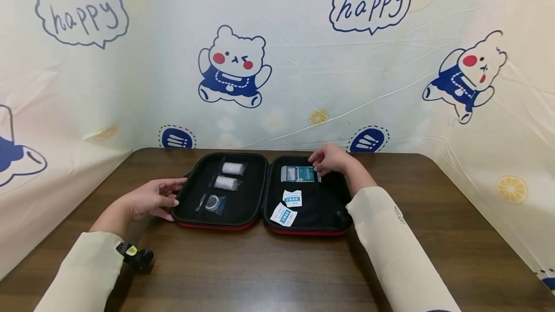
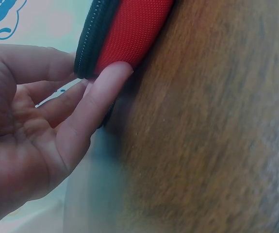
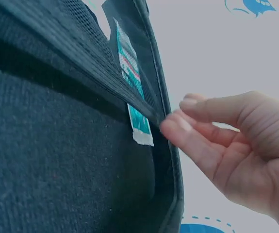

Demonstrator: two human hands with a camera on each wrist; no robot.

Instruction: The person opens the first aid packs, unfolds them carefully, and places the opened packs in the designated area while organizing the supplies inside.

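Observation:
An unfolded first-aid case (image 1: 265, 188), black inside with a red shell, lies on the table. My left hand (image 1: 149, 200) grips its left edge; in the left wrist view the thumb (image 2: 107, 90) presses the red side and a finger meets the zipper rim. My right hand (image 1: 331, 160) is over the back of the right half, fingers bent and fingertips right at the rim beside the end of a black elastic strap (image 3: 105, 73), with nothing visible between them. A teal packet (image 1: 299, 174) is tucked under that strap. Two white sachets (image 1: 284, 214) lie nearer the front.
The left half holds two white rolls (image 1: 226, 183) under elastic and a white ring-shaped roll (image 1: 213, 203) in a clear bag. A patterned curtain (image 1: 295, 61) hangs behind the brown wooden table (image 1: 243, 273). A black device (image 1: 138, 257) is strapped at the left wrist.

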